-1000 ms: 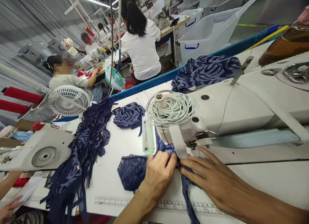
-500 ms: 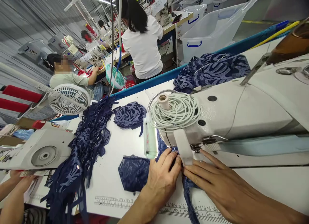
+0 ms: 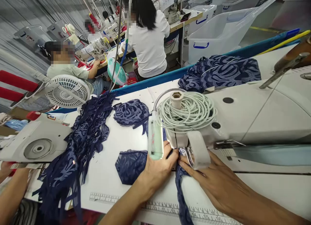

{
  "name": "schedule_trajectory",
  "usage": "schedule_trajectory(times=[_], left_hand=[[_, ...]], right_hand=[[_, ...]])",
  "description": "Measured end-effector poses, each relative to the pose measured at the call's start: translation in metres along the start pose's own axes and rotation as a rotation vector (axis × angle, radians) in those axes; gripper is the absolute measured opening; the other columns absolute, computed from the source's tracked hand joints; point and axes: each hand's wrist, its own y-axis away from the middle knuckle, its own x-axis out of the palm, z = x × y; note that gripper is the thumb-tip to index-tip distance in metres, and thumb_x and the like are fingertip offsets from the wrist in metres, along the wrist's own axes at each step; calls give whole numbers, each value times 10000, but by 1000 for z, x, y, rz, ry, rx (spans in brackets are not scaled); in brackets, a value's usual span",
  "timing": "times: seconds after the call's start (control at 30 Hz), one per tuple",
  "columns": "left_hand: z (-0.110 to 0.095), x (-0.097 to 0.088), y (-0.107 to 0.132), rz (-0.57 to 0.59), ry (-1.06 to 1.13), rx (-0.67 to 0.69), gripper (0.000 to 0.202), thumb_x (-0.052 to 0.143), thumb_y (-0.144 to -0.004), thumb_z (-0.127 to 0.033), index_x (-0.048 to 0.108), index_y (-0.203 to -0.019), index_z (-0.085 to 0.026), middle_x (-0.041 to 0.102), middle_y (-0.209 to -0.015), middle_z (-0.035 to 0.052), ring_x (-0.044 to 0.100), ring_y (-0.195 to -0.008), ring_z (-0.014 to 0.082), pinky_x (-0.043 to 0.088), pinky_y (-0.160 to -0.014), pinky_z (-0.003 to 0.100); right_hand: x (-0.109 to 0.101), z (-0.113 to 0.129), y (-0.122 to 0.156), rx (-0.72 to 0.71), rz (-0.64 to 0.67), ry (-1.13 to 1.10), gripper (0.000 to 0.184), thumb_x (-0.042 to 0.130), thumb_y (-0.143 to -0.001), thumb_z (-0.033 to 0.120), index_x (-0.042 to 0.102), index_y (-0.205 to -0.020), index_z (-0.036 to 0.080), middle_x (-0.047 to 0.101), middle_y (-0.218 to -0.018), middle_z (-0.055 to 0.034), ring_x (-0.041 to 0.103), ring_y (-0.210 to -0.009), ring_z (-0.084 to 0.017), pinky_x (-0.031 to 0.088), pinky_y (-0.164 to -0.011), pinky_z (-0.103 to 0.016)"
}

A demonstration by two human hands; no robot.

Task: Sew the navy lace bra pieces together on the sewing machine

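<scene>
Before me is a white sewing machine [image 3: 233, 113], its needle area hidden behind a pale guard [image 3: 199, 150]. My left hand [image 3: 159, 165] has its fingers bent and closed on navy lace fabric at the needle area. From the other side my right hand [image 3: 213, 181] reaches in with fingertips pinching the same fabric, partly hidden by the guard; both hands' fingertips nearly touch. A narrow strip of that navy lace fabric [image 3: 181, 192] trails toward me over a printed ruler [image 3: 157, 205]. Left of my left hand lies a separate navy lace piece [image 3: 131, 166], flat on the table.
Coiled pale cord [image 3: 189, 111] sits atop the machine. A navy lace stack [image 3: 131, 112] and a long heap of navy pieces [image 3: 80, 144] lie leftward; another pile [image 3: 218, 73] lies behind. A co-worker's arm [image 3: 17, 186] is at another machine [image 3: 41, 140]. A fan [image 3: 68, 90] stands beyond.
My view has shifted, so the machine appears farther right. My right hand's fingers, spread out before, are now drawn in close to my left fingertips. The trailing strip has swung a little leftward.
</scene>
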Motion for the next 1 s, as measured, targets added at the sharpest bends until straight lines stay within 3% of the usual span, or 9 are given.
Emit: schedule_trajectory(times=[0.1, 0.23, 0.37, 0.43, 0.53, 0.73, 0.9, 1.0], left_hand=[[-1, -2, -5, -47, 41, -14, 284, 512, -903, -52, 661, -1111, -174, 715, -1078, 80, 661, -1055, 234, 564, -864, 362], [-12, -6, -3, -86, 12, -123, 279, 516, -866, -21, 661, -1059, -160, 695, -1029, 98, 644, -1046, 255, 539, -884, 403], [-16, -8, 2, -110, -18, -84, 284, 462, -898, 2, 662, -999, -171, 652, -823, 50, 619, -777, 193, 475, -662, 309], [-13, -10, 3, -112, -13, -76, 270, 457, -919, -19, 665, -986, -178, 622, -772, 32, 582, -697, 179, 435, -625, 302], [-9, -13, 3, -97, 62, -68, 259, 482, -942, -54, 662, -1076, -184, 641, -814, 31, 595, -724, 169, 432, -662, 300], [-11, -14, 2, -35, -34, 16, 272, 535, -935, -73, 651, -1161, -168, 690, -890, 52, 625, -791, 199, 447, -669, 316], [-12, -10, 6, -30, -62, 24, 340, 518, -912, -36, 633, -1209, -155, 704, -958, 71, 641, -843, 217, 482, -642, 304], [-5, -7, 4, -14, -55, 26, 355, 514, -902, -15, 628, -1212, -144, 704, -954, 64, 650, -868, 218, 547, -727, 331]], right_hand=[[8, -3, 4, 27, 40, 52, 632, 404, -857, 6, 509, -1467, 136, 706, -1220, -85, 575, -1145, -266, 305, -1126, -521], [12, -4, 4, 51, 37, 37, 573, 400, -899, 34, 538, -1443, 150, 679, -1289, -91, 543, -1228, -277, 290, -1139, -543], [5, -1, 0, 23, -1, 1, 572, 425, -879, 41, 559, -1420, 168, 725, -1150, -72, 585, -1159, -242, 287, -1147, -533], [2, 1, 2, 12, -11, -13, 556, 435, -872, 47, 582, -1393, 177, 720, -1169, -68, 593, -1133, -221, 271, -1159, -515], [0, 3, 4, 18, -19, -47, 506, 453, -881, 67, 623, -1340, 196, 695, -1245, -55, 589, -1144, -204, 212, -1199, -501], [-3, 4, 3, -1, -52, -84, 460, 447, -932, 108, 633, -1337, 220, 697, -1257, -12, 579, -1186, -171, 129, -1246, -422], [2, 3, 11, 18, -52, -56, 521, 441, -932, 117, 567, -1424, 234, 699, -1243, -17, 572, -1210, -183, 183, -1227, -444], [5, 1, 13, 12, -20, -17, 591, 438, -901, 81, 523, -1465, 235, 696, -1242, -35, 573, -1211, -201, 278, -1167, -462]])
